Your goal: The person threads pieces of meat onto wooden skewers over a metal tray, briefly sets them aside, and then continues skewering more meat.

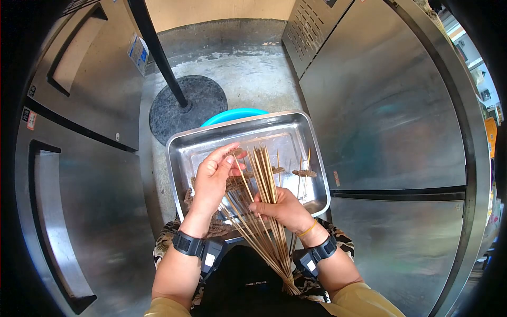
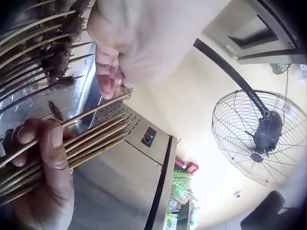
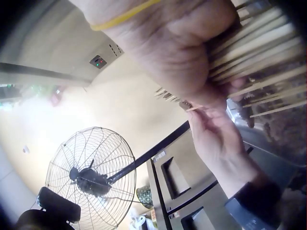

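In the head view a bundle of thin wooden skewers (image 1: 266,177) is gripped in the right hand (image 1: 285,210) above a metal tray (image 1: 174,153). The left hand (image 1: 213,177) pinches a small brown piece (image 1: 236,152) at the tip of one skewer, which slants down to the right thumb. That skewer (image 2: 91,111) also crosses from hand to hand in the left wrist view. Several brown pieces on skewers lie in the tray, partly hidden under the left hand and the skewers; one piece (image 1: 304,173) is at the tray's right side.
Behind the tray are a blue basin (image 1: 235,114) and the round black base (image 1: 203,103) of a pole. Steel cabinets stand at left (image 1: 105,201) and right (image 1: 385,116). A wire fan (image 2: 256,139) shows in both wrist views.
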`<state>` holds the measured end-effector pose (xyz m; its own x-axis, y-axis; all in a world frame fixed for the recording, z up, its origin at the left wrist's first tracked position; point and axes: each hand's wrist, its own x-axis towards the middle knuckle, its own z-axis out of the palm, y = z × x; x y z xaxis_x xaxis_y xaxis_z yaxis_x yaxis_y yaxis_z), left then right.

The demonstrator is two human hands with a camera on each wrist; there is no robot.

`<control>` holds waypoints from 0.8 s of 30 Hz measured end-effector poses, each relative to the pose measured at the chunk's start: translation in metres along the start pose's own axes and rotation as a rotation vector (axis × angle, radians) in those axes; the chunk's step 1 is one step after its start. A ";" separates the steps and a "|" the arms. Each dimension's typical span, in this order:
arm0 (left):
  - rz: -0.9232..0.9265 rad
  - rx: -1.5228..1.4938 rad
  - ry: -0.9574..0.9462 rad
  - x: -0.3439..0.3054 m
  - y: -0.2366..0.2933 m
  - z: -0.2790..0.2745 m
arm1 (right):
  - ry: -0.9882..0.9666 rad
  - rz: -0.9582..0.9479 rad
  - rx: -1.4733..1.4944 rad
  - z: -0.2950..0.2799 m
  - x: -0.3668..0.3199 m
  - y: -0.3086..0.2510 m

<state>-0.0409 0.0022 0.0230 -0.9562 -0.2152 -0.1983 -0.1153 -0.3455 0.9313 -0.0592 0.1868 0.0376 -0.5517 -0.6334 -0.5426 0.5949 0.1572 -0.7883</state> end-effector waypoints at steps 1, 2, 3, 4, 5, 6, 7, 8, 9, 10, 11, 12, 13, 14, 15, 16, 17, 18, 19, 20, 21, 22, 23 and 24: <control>0.000 0.003 0.000 0.000 0.001 0.000 | 0.001 -0.001 0.001 0.000 0.000 0.000; 0.000 0.007 0.001 -0.001 0.001 0.001 | 0.003 -0.002 0.002 0.000 0.000 0.001; 0.005 0.012 0.003 -0.001 0.001 0.001 | 0.004 0.000 -0.004 0.000 0.001 0.001; 0.009 0.018 0.005 0.000 0.001 0.001 | 0.005 0.003 -0.010 0.000 0.001 0.001; 0.013 0.023 0.007 0.000 0.001 0.001 | 0.006 0.006 -0.015 0.000 0.001 0.001; 0.016 0.023 0.015 0.000 0.001 0.002 | 0.006 0.008 -0.024 0.000 0.001 0.001; 0.019 0.021 0.022 -0.001 0.003 0.002 | 0.007 0.009 -0.032 0.001 0.000 0.000; 0.023 0.020 0.029 -0.001 0.003 0.003 | 0.007 0.010 -0.041 0.002 0.000 -0.001; 0.029 0.024 0.031 -0.001 0.004 0.003 | 0.010 0.014 -0.036 0.002 0.000 -0.001; 0.035 0.027 0.033 -0.001 0.004 0.002 | 0.013 0.017 -0.032 0.002 -0.001 -0.001; 0.041 0.031 0.035 -0.001 0.004 0.002 | 0.017 0.021 -0.027 0.003 -0.001 0.000; 0.043 0.032 0.038 -0.001 0.005 0.002 | 0.015 0.020 -0.032 0.002 -0.001 0.000; 0.044 0.033 0.041 -0.001 0.005 0.003 | 0.014 0.019 -0.037 0.002 0.000 0.002; 0.045 0.033 0.043 -0.001 0.006 0.002 | 0.013 0.018 -0.042 0.002 0.001 0.003; 0.057 0.052 0.043 -0.002 0.006 0.002 | 0.013 0.019 -0.039 0.001 0.001 0.003; 0.069 0.070 0.042 -0.002 0.006 0.002 | 0.012 0.020 -0.036 0.001 0.001 0.004; 0.082 0.089 0.041 -0.002 0.006 0.002 | 0.012 0.021 -0.033 0.001 0.002 0.004; 0.106 0.128 0.042 -0.002 0.006 0.002 | 0.013 0.020 -0.036 0.001 0.002 0.004; 0.129 0.167 0.043 -0.002 0.006 0.001 | 0.013 0.018 -0.038 0.001 0.002 0.004; 0.153 0.205 0.044 -0.002 0.005 0.001 | 0.014 0.017 -0.041 0.001 0.002 0.004; 0.162 0.241 0.046 -0.003 0.005 0.002 | 0.012 0.014 -0.042 0.001 0.001 0.004; 0.171 0.276 0.049 -0.003 0.005 0.002 | 0.010 0.011 -0.042 0.001 0.001 0.004; 0.180 0.312 0.052 -0.004 0.005 0.003 | 0.008 0.008 -0.042 0.000 0.001 0.004; 0.159 0.297 0.053 -0.004 0.004 0.002 | 0.007 0.005 -0.044 0.000 0.001 0.004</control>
<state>-0.0386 0.0038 0.0279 -0.9540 -0.2953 -0.0518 -0.0468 -0.0239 0.9986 -0.0575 0.1862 0.0338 -0.5533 -0.6269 -0.5485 0.5717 0.1931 -0.7974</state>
